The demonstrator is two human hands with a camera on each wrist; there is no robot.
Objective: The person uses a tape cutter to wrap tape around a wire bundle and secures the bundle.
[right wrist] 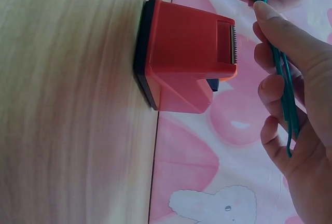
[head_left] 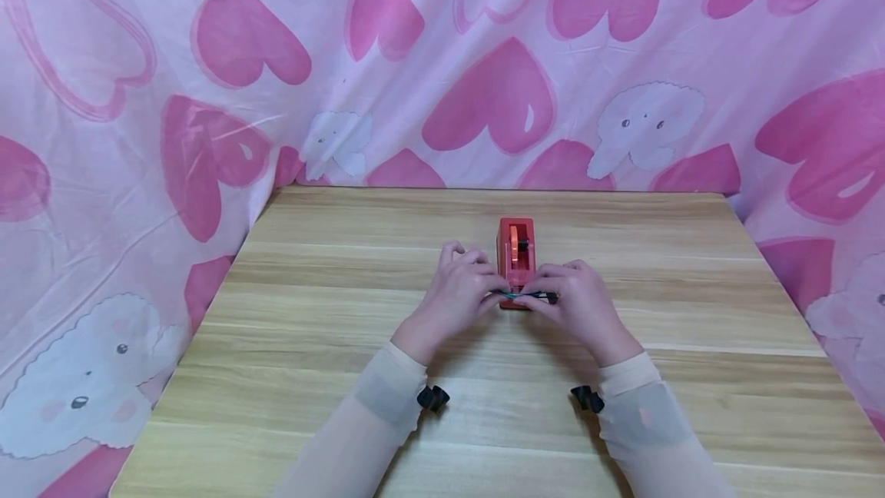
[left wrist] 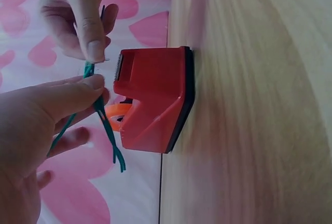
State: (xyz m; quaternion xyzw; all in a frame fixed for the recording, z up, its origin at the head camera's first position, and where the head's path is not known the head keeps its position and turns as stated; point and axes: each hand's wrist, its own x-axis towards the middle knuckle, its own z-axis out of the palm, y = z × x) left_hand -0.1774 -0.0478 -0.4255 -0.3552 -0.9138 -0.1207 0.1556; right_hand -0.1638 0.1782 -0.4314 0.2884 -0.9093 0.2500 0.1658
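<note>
Both hands meet just in front of a red tape dispenser and hold a bundle of thin green wires between them. My left hand pinches the bundle with thumb and finger, and loose, split ends stick out past its grip. Right beside it, my right hand pinches the same bundle; its longer part runs back along the palm. An orange tape core shows inside the dispenser, whose toothed cutter faces the hands. The fingertips partly cover the middle of the bundle.
The dispenser stands upright on a wood-grain table. Behind and at the sides hangs a pink cloth with hearts and white animal figures. Black wrist-worn pieces stick out from the sleeves over the tabletop.
</note>
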